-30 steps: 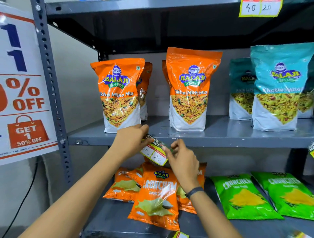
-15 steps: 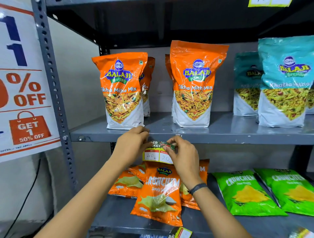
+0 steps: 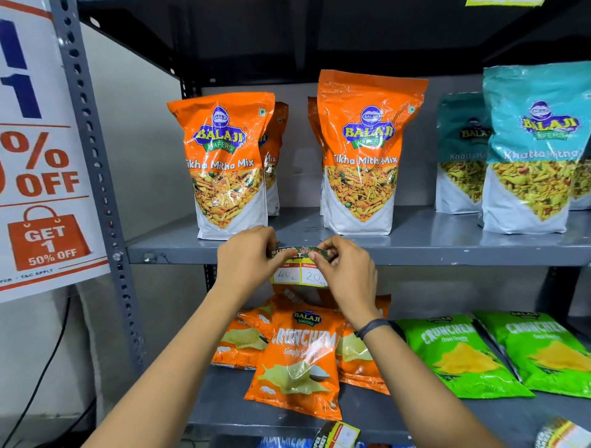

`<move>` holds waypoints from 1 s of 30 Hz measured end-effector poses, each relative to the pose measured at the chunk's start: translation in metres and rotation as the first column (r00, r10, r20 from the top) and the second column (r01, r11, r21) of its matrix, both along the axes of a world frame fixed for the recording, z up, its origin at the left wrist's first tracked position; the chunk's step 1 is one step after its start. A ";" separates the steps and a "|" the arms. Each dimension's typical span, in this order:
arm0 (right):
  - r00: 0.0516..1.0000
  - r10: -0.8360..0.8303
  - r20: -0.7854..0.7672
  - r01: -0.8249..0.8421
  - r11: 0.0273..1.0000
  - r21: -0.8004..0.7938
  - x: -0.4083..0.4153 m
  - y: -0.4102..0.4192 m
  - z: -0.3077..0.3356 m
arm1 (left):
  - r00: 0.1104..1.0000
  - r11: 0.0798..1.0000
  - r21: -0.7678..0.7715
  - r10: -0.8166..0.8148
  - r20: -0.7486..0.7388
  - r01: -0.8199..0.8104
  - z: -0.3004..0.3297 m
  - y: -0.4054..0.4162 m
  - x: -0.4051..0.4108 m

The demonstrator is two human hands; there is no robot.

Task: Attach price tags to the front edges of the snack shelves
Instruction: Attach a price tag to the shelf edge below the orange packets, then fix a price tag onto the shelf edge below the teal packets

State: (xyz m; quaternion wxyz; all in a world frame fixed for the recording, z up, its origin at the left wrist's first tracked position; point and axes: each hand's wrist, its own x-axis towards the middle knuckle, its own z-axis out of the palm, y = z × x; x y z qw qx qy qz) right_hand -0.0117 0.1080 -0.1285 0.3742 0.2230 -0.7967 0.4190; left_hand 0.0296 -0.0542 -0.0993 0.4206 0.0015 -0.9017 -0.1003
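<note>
Now that the price tag (image 3: 300, 271) has levelled against the shelf edge (image 3: 447, 255), both hands, left hand (image 3: 246, 259) and right hand (image 3: 347, 271), pinch its top strip for pressing down.

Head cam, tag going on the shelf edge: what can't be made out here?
- Price tag: head view, header print covered by left hand and right hand; whether it's stuck yet is unclear.
- Upper tag: cut off by top edge.
- Bottom tag: too small and blurred to read.
</note>
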 end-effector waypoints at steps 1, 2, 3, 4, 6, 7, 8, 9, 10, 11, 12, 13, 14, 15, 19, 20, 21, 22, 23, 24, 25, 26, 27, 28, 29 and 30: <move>1.000 -0.009 -0.005 0.009 1.000 0.005 0.000 0.000 0.000 | 1.000 1.000 0.008 0.029 -0.002 -0.029 0.001 0.004 0.000; 1.000 -0.012 -0.010 0.012 1.000 0.010 0.000 0.000 0.000 | 0.998 0.998 0.017 0.058 -0.002 -0.058 0.001 0.008 -0.001; 1.000 -0.010 -0.014 0.010 1.000 0.014 0.001 0.000 0.000 | 0.996 0.996 0.039 0.085 0.006 -0.085 0.002 0.011 -0.001; 1.000 -0.003 -0.014 0.003 1.000 0.017 0.001 0.002 -0.001 | 0.995 0.992 0.072 0.100 0.015 -0.101 0.003 0.014 -0.001; 1.000 0.010 -0.015 -0.010 1.000 0.003 0.003 0.010 -0.002 | 0.992 0.984 0.128 0.123 0.040 -0.127 0.003 0.015 0.002; 1.000 0.007 -0.022 -0.008 1.000 -0.020 0.004 0.017 -0.003 | 0.988 0.982 0.112 0.146 0.051 -0.151 0.002 0.016 0.004; 0.999 -0.002 -0.037 0.000 0.999 -0.054 0.004 0.026 -0.003 | 0.983 0.981 0.057 0.181 0.040 -0.183 0.000 0.019 0.005; 0.998 -0.014 -0.060 0.008 0.995 -0.095 0.004 0.039 -0.004 | 0.976 0.976 0.006 0.216 -0.001 -0.216 -0.003 0.026 0.007; 0.996 -0.030 -0.086 0.018 0.990 -0.138 0.004 0.053 -0.004 | 0.972 0.975 -0.009 0.223 -0.070 -0.224 -0.006 0.038 0.008; 0.992 -0.054 -0.111 0.034 0.983 -0.179 0.003 0.071 -0.003 | 0.970 0.979 -0.001 0.200 -0.139 -0.202 -0.008 0.055 0.009; 0.987 -0.088 -0.132 0.059 0.976 -0.212 0.001 0.090 -0.003 | 0.970 0.988 0.004 0.149 -0.190 -0.151 -0.010 0.077 0.010; 0.980 -0.130 -0.150 0.092 0.968 -0.234 -0.002 0.110 -0.004 | 0.972 0.997 -0.005 0.077 -0.221 -0.080 -0.013 0.103 0.010; 0.971 -0.175 -0.161 0.131 0.960 -0.248 -0.006 0.133 -0.004 | 0.973 1.000 -0.016 -0.012 -0.229 0.009 -0.016 0.131 0.009; 0.962 -0.217 -0.167 0.169 0.951 -0.260 -0.010 0.156 -0.004 | 0.971 0.994 -0.021 -0.107 -0.214 0.106 -0.020 0.159 0.007; 0.896 -0.405 -0.182 0.353 0.898 -0.262 -0.033 0.260 -0.007 | 0.944 0.940 0.107 -0.329 0.033 0.324 -0.037 0.272 -0.017; 0.871 -0.456 -0.182 0.406 0.878 -0.255 -0.039 0.285 -0.007 | 0.926 0.925 0.155 -0.365 0.102 0.347 -0.041 0.299 -0.029; 0.854 -0.487 -0.185 0.439 0.864 -0.248 -0.044 0.310 -0.007 | 0.907 0.912 0.203 -0.390 0.157 0.357 -0.044 0.324 -0.041; 0.844 -0.500 -0.195 0.454 0.859 -0.235 -0.050 0.334 -0.006 | 0.894 0.903 0.252 -0.400 0.203 0.348 -0.044 0.348 -0.053; 0.838 -0.503 -0.211 0.464 0.861 -0.207 -0.057 0.356 -0.004 | 0.888 0.902 0.291 -0.392 0.241 0.320 -0.043 0.371 -0.064; 0.838 -0.499 -0.219 0.474 0.866 -0.158 -0.064 0.376 -0.003 | 0.890 0.904 0.319 -0.374 0.262 0.286 -0.042 0.391 -0.073; 0.850 -0.481 -0.215 0.472 0.877 -0.094 -0.073 0.393 -0.002 | 0.896 0.903 0.346 -0.355 0.268 0.254 -0.041 0.409 -0.081; 0.874 -0.442 -0.199 0.445 0.895 -0.032 -0.080 0.407 -0.001 | 0.905 0.900 0.375 -0.334 0.264 0.223 -0.040 0.425 -0.088; 0.905 -0.386 -0.181 0.396 0.918 0.022 -0.087 0.417 0.000 | 0.913 0.893 0.404 -0.318 0.255 0.198 -0.040 0.437 -0.092; 0.931 -0.326 -0.162 0.340 0.938 0.065 -0.093 0.426 0.001 | 0.921 0.883 0.434 -0.306 0.242 0.180 -0.039 0.447 -0.095; 0.950 -0.278 -0.145 0.293 0.951 0.094 -0.099 0.431 0.001 | 0.927 0.871 0.462 -0.298 0.229 0.166 -0.039 0.455 -0.098; 0.961 -0.242 -0.132 0.257 0.960 0.111 -0.103 0.435 0.003 | 0.932 0.860 0.487 -0.290 0.217 0.154 -0.038 0.461 -0.100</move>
